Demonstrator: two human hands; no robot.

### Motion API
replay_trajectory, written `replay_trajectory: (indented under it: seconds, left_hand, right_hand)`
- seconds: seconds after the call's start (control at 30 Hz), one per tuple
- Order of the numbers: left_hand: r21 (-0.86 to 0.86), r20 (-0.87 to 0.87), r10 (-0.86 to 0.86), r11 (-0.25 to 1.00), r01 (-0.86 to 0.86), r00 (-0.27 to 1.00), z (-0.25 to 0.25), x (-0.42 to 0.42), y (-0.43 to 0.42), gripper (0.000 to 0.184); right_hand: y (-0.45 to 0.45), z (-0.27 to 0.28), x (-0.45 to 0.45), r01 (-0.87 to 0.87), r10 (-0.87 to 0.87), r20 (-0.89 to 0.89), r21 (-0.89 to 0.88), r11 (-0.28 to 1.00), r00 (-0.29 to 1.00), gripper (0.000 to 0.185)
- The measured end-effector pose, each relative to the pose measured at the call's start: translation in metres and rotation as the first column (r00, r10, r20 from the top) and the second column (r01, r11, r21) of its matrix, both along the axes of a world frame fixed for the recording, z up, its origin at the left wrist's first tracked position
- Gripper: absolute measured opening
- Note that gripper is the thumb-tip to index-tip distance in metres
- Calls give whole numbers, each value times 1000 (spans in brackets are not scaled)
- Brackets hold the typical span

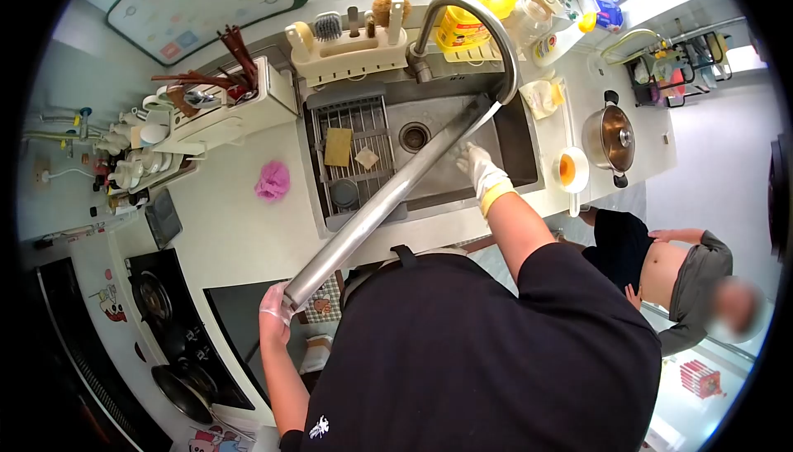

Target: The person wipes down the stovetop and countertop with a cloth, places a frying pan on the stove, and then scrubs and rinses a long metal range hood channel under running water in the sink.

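Our L hand (275, 313) has its fingers wrapped round the near end of a metal tube (388, 202); it runs fwd past our R hand (484, 174), fingers spread loosely w/in the sink (519, 134), tube just beside; can't tell re contact.

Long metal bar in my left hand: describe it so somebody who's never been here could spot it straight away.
Find the rectangular stainless-steel sink set in the white counter. Slanting across it, from near the spout of the curved silver tap to the person's clear-gloved left hand, runs a long, shiny metal bar. Unlike the hooked tap, it is straight and looks broader.
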State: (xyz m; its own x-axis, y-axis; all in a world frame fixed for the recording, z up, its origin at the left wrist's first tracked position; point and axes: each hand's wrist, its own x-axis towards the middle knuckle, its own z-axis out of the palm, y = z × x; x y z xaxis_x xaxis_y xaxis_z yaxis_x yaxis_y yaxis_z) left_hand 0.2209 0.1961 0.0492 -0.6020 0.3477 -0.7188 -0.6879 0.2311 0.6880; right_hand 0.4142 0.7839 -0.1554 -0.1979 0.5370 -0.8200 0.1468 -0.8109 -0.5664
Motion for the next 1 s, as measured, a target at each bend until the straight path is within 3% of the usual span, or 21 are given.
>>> replay_trajectory:
  seconds: [0.03, 0.1, 0.17, 0.23, 0.33, 0.43, 0.5, 0.53, 0.6, 0.63, 0.7, 0.73, 0.77, 0.83, 0.87, 0.9, 0.93, 0.97, 1.0]
  left_hand:
    - [-8, -2, -5, 1000, 5, 1000, 10, 1, 4, 36]
    - [-92, -78, -58, 995, 50, 995, 34, 4, 8, 32]
    - [-152, -153, -67, 987, 43, 986, 51, 7, 5, 31]
    - [-255, -195, -122, 964, 69, 973, 87, 7, 12, 29]
    - [-246, -249, -89, 969, 26, 964, 109, 11, 9, 27]
    - [-264, -277, -96, 964, 20, 956, 131, 16, 3, 25]
    - [-358, -285, -114, 934, 5, 952, 141, 20, 4, 24]
    - [-350, -391, -118, 936, -29, 913, 137, 25, 1, 24]
    - [-376, -401, -117, 926, -46, 909, 129, 28, -10, 24]
    - [-393, -414, -115, 917, -64, 903, 130, 28, -11, 25]
    - [-446, -355, -94, 892, -80, 930, 133, 31, -13, 25]
    - [-485, -360, -122, 871, -74, 925, 129, 32, -17, 26]
    - [-519, -366, -150, 852, -68, 918, 123, 31, -19, 27]
    - [-519, -391, -136, 849, -96, 910, 112, 33, -21, 28]
    - [-513, -359, -117, 854, -90, 926, 110, 34, -24, 28]
    - [-507, -325, -99, 858, -85, 941, 107, 36, -28, 27]
    - [-460, -327, -77, 883, -88, 942, 100, 39, -31, 27]
    - [-563, -354, -199, 825, -38, 914, 95, 41, -35, 28]
    - [-570, -313, -161, 820, -50, 936, 98, 40, -36, 28]
  right_hand:
    - [-4, -7, -3, 37, -34, 67, -44, 998, 997, 52]
    - [-10, -13, -11, 76, -73, 29, -96, 992, 997, 56]
    - [-18, -2, -24, 107, -122, -119, -126, 986, 985, 53]
    - [-12, -8, -35, 161, -177, -97, -155, 975, 979, 48]
    - [-2, -26, -38, 156, -165, -76, -112, 981, 983, 40]
    - [3, -30, -36, 48, -51, -74, -44, 998, 996, 30]
    - [10, -32, -37, -170, 174, 103, -43, 985, 979, 34]
    - [12, -35, -35, -169, 174, 105, -52, 984, 979, 34]
    - [13, -45, -31, -455, 340, 445, 181, 872, 828, 48]
    - [9, -33, -29, -456, 345, 445, 169, 874, 826, 48]
    - [3, -8, -25, -667, 230, 724, 400, 628, 651, 69]
    - [-1, -8, -20, -708, 227, 736, 444, 549, 638, 72]
    - [1, -18, -16, -704, 223, 736, 443, 555, 639, 72]
    - [11, -51, -6, -943, 322, 890, 273, 190, 323, 62]
    - [28, -61, -4, -975, 416, 885, 154, 157, 207, 67]
    - [24, -28, -5, -940, 430, 857, 159, 301, 283, 64]
    - [23, -16, -8, -923, 423, 841, 205, 326, 336, 59]
    - [19, -10, -8, -901, 413, 823, 248, 357, 390, 54]
    - [18, -9, -8, -910, 526, 763, 197, 364, 375, 49]
